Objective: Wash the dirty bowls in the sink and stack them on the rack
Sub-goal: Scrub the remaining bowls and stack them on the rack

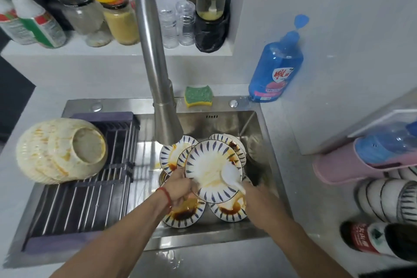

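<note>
White tabletop (316, 187) surrounds a steel sink (252, 124), seen from above. On the shelf (74, 48) behind the sink stand, from left to right, spray bottles (33, 20), two jars (108, 16), clear plastic containers (178, 23) and a pump dispenser (209, 4). Over the left part of the sink lies a dark bar rack (90, 189); at its far left corner a stack of cream bowls (61, 150) rests upside down, stained orange. A steel faucet (155, 70) arches from the sink's back edge over the basin. Just right of its base, on the back rim, lies a green and yellow sponge (198, 96). Inside the basin, dirty bowls (184, 212) with blue leaf rims and brown sauce lie piled. The left hand (179, 189), a red cord at its wrist, grips the lower left rim of one tilted bowl (212, 165) held above the pile under the faucet head. The right hand (259, 198) holds something white (232, 176) against the inside of that bowl; what it is cannot be told. A blue dish soap bottle (276, 67) stands at the sink's back right corner. Near the right edge of the tabletop lie a pink holder (343, 165), a row of striped bowls (388, 201) on their sides and a dark bottle (370, 241).
</note>
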Available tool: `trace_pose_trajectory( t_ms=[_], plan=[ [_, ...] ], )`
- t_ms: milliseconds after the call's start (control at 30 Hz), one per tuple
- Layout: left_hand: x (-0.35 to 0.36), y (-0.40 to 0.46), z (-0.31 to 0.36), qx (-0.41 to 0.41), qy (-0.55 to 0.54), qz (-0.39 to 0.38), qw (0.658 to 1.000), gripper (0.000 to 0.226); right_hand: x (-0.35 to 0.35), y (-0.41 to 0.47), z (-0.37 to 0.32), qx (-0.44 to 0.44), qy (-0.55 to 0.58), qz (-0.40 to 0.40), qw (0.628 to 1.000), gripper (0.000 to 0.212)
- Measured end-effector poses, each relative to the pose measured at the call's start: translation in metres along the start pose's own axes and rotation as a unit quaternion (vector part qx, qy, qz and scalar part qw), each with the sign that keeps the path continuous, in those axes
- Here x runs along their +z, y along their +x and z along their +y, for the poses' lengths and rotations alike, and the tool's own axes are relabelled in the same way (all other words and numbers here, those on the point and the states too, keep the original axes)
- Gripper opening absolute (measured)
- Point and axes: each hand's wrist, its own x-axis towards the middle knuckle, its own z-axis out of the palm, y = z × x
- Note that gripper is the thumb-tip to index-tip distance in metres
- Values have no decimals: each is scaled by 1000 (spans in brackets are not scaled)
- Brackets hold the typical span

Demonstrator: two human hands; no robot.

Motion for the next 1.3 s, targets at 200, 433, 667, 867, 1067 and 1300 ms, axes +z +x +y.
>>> trace_pose_trajectory(
  t_ms=[200, 433, 667, 867, 1067, 1300],
  plan=[
    [17, -56, 23, 25, -127, -55, 990, 73, -5, 22, -75, -24, -42, 86, 995, 72],
    [9, -76, 28, 50, -184, -65, 979, 69, -16, 15, -62, -45, -44, 106, 992, 72],
    [7, -84, 30, 62, -249, -122, 959, 71, -20, 6, -76, -74, -31, 125, 989, 79],
    [0, -97, 45, 89, -287, -166, 939, 70, -28, -10, -88, -141, -34, 144, 979, 82],
    [-3, -104, 58, 64, -338, -193, 919, 57, -41, -24, -100, -179, -84, 117, 973, 75],
    [-12, -91, 30, 18, -349, -83, 933, 68, -30, -22, -54, -114, -141, 42, 983, 68]
  ],
)
